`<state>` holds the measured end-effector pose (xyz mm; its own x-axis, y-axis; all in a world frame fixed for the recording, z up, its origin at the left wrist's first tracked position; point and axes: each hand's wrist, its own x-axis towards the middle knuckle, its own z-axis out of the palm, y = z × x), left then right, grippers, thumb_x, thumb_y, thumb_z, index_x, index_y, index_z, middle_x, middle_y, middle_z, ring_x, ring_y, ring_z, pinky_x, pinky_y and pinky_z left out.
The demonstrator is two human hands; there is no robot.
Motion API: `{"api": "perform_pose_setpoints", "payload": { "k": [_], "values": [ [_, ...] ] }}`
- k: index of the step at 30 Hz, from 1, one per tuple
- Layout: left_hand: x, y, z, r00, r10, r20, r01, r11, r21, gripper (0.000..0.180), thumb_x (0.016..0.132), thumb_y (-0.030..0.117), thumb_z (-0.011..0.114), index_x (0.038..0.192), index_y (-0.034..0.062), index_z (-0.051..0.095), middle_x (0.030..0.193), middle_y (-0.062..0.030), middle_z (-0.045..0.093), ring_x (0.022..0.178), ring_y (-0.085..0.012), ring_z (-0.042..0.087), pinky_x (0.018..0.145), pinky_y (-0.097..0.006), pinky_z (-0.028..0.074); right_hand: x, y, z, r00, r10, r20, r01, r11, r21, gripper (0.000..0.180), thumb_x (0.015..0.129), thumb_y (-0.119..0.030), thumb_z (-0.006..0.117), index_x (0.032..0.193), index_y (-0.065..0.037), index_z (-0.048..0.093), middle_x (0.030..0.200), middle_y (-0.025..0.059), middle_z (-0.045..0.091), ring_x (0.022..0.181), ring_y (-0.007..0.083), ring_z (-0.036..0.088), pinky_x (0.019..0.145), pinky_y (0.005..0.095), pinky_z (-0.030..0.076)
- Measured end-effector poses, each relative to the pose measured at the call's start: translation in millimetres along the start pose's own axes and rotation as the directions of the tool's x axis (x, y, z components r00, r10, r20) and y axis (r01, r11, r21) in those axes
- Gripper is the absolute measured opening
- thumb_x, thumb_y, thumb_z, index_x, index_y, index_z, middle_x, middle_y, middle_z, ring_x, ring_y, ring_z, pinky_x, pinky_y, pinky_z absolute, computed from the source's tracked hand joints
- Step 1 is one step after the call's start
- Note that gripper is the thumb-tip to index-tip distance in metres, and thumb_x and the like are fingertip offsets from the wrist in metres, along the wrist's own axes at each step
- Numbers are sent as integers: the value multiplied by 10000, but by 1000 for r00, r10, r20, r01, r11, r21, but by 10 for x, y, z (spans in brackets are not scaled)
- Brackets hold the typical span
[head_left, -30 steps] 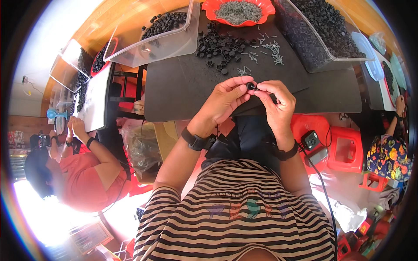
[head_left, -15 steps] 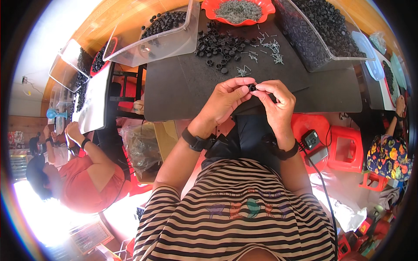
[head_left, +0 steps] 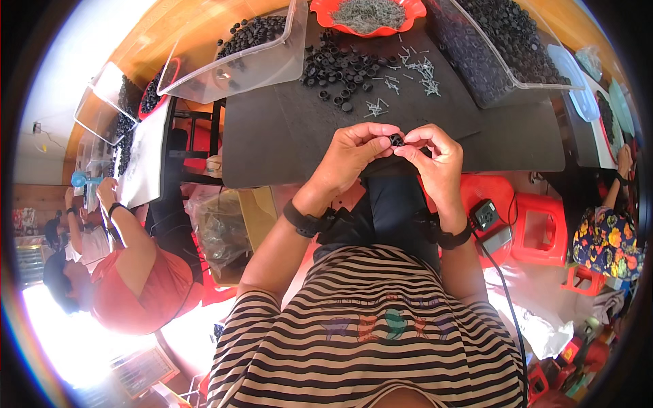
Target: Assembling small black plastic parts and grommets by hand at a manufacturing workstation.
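- Left hand [head_left: 350, 158] and right hand [head_left: 435, 160] brought together at the centre of the frame, fingertips pinched from both sides on a small black round part [head_left: 396, 140].
- Part held just above the near edge of the dark table [head_left: 286, 136], clear of its surface.
- Dark bands worn on both wrists; forearms entering from the lower middle, above a striped shirt.
- Loose heap of black round parts [head_left: 340, 68] spread on the table at upper centre, well apart from the hands.
- Scattered small metal screws [head_left: 418, 71] lying just right of that heap.
- Red scalloped bowl [head_left: 326, 10] filled with grey metal pieces at the top edge.
- Clear plastic bin [head_left: 265, 64] with black parts at upper left, tilted on the table's far corner.
- Second clear bin [head_left: 544, 78], packed with black parts, at upper right.
- Red plastic stool [head_left: 541, 228] at right, below the table edge.
- Another person in a red shirt [head_left: 146, 292] seated at lower left, beside a separate table.
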<state>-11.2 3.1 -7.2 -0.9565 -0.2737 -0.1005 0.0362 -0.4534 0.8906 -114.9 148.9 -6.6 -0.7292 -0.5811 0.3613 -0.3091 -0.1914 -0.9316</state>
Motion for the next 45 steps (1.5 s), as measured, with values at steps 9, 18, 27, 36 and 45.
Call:
{"api": "perform_pose_setpoints", "payload": {
  "k": [9, 18, 27, 36, 45],
  "values": [
    [-24, 4, 21, 1000, 4, 19, -4, 1000, 20, 232, 944, 16, 541, 1164, -7, 613, 1083, -85, 649, 933, -123, 630, 854, -246, 531, -24, -10, -14, 1000, -8, 0, 8, 1000, 2, 185, 711, 27, 779, 823, -2, 636, 795, 45, 649, 715, 105, 648, 631, 233, 510],
    [-25, 14, 22, 1000, -23, 13, 21, 991, 130, 238, 932, 29, 571, 1162, -8, 620, 1014, -74, 661, 899, -112, 628, 829, -243, 533, -47, 18, -17, 999, -54, -1, 54, 999, 3, 176, 707, 41, 775, 817, -3, 645, 795, 49, 645, 707, 106, 640, 625, 233, 507],
    [-32, 76, 65, 999, -30, 19, 26, 982, 186, 273, 914, 119, 630, 1152, -15, 635, 950, -53, 670, 824, -97, 609, 778, -239, 517, -27, -21, -40, 995, -96, 11, 96, 995, -32, 159, 689, 39, 774, 785, -8, 657, 782, 53, 636, 695, 128, 610, 615, 252, 481],
    [-38, 84, 87, 997, -65, 34, 59, 987, 147, 261, 942, 114, 585, 1151, -36, 626, 1016, -80, 669, 869, -105, 628, 797, -243, 529, -9, -37, -33, 977, -210, 39, 213, 971, -111, 199, 639, -16, 806, 763, -44, 652, 834, 44, 602, 754, 153, 598, 664, 283, 477],
    [-27, 96, 95, 996, -68, 58, 55, 979, 197, 245, 939, 96, 584, 1137, -39, 634, 1027, -81, 670, 868, -100, 622, 793, -242, 526, 11, -101, -74, 983, -118, 139, 123, 992, -25, 212, 668, 82, 750, 795, -20, 615, 929, 69, 595, 827, 151, 612, 724, 284, 520]
  ]
}}
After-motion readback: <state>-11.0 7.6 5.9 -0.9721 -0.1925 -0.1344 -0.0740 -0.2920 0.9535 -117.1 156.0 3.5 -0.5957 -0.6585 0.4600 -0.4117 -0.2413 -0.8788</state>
